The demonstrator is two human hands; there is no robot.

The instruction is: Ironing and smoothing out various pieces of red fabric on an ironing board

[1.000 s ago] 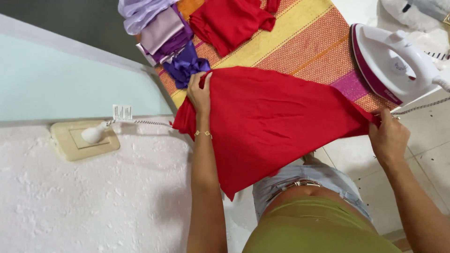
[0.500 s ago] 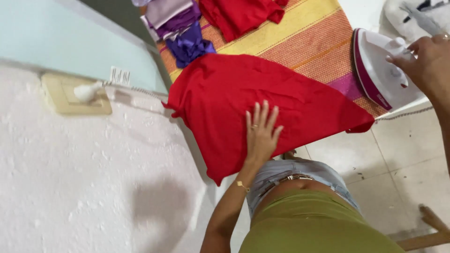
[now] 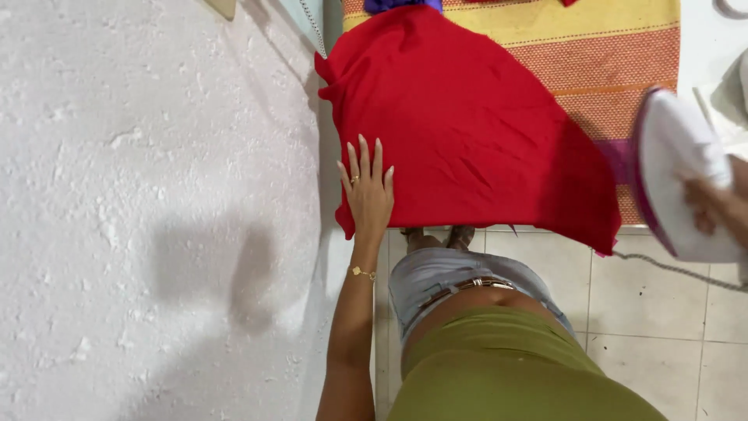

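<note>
Head view, looking straight down: no container shows here, only flat work. The red cloth (image 3: 467, 125) lies spread over the near end of a striped ironing board (image 3: 615, 54) with yellow and orange bands, its near edge hanging off toward the tiled floor (image 3: 647, 304). The left hand (image 3: 368, 191) lies flat on the cloth's near left corner, fingers straight and slightly spread, gripping nothing. The right hand (image 3: 721, 206), blurred at the right edge, is closed around the handle of a white iron with a purple-edged sole (image 3: 678, 171), held tilted just right of the cloth and not touching it; its cord trails toward the right edge. A rough white wall (image 3: 148, 203) fills the left side. A purple fabric (image 3: 401, 5) peeks in at the far edge.
</note>
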